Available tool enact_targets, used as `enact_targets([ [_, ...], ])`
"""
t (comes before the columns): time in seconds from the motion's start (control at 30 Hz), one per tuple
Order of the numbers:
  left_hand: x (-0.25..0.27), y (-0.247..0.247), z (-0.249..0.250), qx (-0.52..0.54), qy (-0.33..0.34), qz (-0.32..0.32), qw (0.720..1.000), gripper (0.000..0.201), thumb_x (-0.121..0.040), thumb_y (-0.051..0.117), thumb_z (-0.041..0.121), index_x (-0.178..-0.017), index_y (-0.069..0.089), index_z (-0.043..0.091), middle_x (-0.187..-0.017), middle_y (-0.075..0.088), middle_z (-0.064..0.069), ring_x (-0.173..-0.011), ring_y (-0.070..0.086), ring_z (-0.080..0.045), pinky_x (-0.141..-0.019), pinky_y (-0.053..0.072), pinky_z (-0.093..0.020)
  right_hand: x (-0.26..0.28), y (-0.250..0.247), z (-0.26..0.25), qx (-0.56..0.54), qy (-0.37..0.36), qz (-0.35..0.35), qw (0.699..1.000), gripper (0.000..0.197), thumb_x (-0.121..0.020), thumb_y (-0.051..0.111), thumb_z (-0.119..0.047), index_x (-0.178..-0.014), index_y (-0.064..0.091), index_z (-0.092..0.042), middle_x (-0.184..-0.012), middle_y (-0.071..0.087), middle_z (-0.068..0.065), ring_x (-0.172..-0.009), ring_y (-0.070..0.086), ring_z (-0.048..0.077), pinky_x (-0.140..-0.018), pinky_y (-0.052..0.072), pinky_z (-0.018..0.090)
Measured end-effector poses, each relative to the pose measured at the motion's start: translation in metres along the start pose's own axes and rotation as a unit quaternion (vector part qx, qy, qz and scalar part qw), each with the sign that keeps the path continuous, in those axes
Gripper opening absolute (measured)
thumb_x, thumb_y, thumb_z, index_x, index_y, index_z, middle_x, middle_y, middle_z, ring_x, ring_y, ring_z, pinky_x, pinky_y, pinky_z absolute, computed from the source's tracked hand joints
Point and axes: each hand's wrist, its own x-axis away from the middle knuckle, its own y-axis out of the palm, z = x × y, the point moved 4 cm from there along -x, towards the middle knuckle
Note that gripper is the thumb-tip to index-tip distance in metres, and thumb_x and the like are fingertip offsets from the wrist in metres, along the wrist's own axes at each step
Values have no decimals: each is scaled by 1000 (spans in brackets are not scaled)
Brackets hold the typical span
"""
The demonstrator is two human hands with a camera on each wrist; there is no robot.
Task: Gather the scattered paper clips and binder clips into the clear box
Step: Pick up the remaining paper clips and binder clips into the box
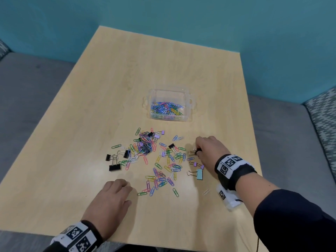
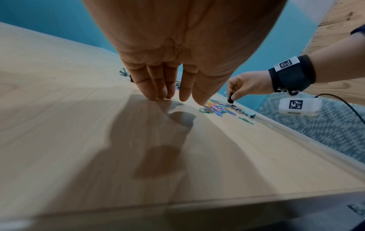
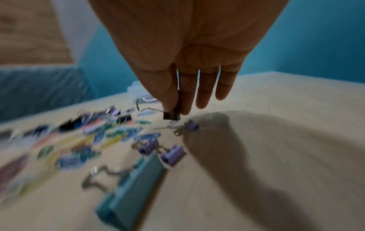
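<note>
Head view: your right hand [image 1: 207, 151] works at the right edge of the scatter; your left hand [image 1: 111, 199] rests on the table [image 1: 127, 70] near you.
Right fingers: thumb and forefinger pinch a small black binder clip [image 3: 171, 116] by its body, wire loop pointing away; the other fingers [image 3: 205, 92] hang straight and slightly apart.
Left fingers: straight and pressed close together, tips touching the wood, holding nothing.
Step in hand: you have one binder clip lifted just clear of the table, not yet carried to the clear box [image 1: 170, 104].
Box: beyond the scatter, well apart from your right hand, with coloured paper clips already on its floor.
Left to gather: most of the paper clips [image 1: 163, 166], several black binder clips [image 1: 115, 167], three small purple binder clips [image 3: 172, 154] and a teal binder clip [image 1: 199, 174] just beside your right hand.
Next move: likely a carry forward and left over the pile, releasing only above the box opening.
</note>
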Motion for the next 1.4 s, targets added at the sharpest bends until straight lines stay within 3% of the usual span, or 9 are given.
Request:
enact_targets([
  [0.1,0,0,-1,2,4,1,1000,35,-75,42,35,-99,63,20,-102,57,0,-85,54,-22,-81,36,-28,2,-6,20,-114,105,21,988,8,-88,51,-22,-84,48,-27,-84,52,2,-68,55,21,-59,46,31],
  [0.2,0,0,-1,-1,0,-4,1000,37,-76,42,35,-100,64,19,-103,58,-1,-85,54,-22,-81,35,-28,3,-4,32,-125,135,4,983,4,-89,51,-24,-89,52,-28,-87,57,3,-76,56,21,-64,49,33],
  [0.27,-1,0,-1,-5,-3,-8,1000,37,-76,41,36,-99,65,19,-102,58,0,-84,55,-22,-81,35,-28,5,-4,30,-69,109,14,992,14,-91,49,-20,-102,57,-21,-98,58,3,-92,52,23,-76,49,37],
  [0.33,-1,0,-1,-6,-3,-11,1000,37,-75,41,36,-98,65,20,-102,57,0,-83,56,-23,-80,35,-28,11,-3,17,24,32,50,998,24,-89,47,-13,-109,59,-16,-107,58,3,-102,47,25,-83,45,37],
  [0.47,-2,-1,0,-10,-1,-16,1000,36,-75,41,35,-98,65,20,-102,57,1,-82,55,-22,-80,35,-28,33,17,-22,105,-114,68,986,30,-74,57,-9,-102,64,-14,-104,65,3,-109,53,31,-91,44,41],
  [0.6,-3,0,-1,-10,-1,-21,1000,36,-75,42,36,-99,65,20,-103,57,1,-82,54,-21,-80,35,-28,41,36,-24,95,-86,88,988,40,-63,58,-5,-102,64,-14,-107,65,5,-111,53,31,-96,42,44],
  [1.03,-4,-3,0,-19,3,-19,1000,36,-75,41,36,-98,65,21,-102,57,1,-82,55,-21,-80,35,-28,50,38,-26,48,-33,125,990,47,-59,60,-5,-106,60,-14,-116,59,8,-109,52,32,-96,41,45],
  [1.3,-1,-1,-1,-17,-2,-29,999,36,-76,41,37,-99,64,22,-104,57,1,-83,54,-21,-80,35,-28,52,41,-32,6,-10,107,994,39,-68,58,-12,-107,63,-18,-114,61,2,-114,49,28,-100,35,44],
  [1.4,-1,1,-1,-11,-5,-29,1000,36,-75,42,36,-99,64,22,-104,57,1,-83,53,-21,-79,35,-27,57,44,-46,-4,-46,104,994,41,-69,50,-12,-107,63,-19,-112,62,-2,-113,50,26,-105,25,40],
])
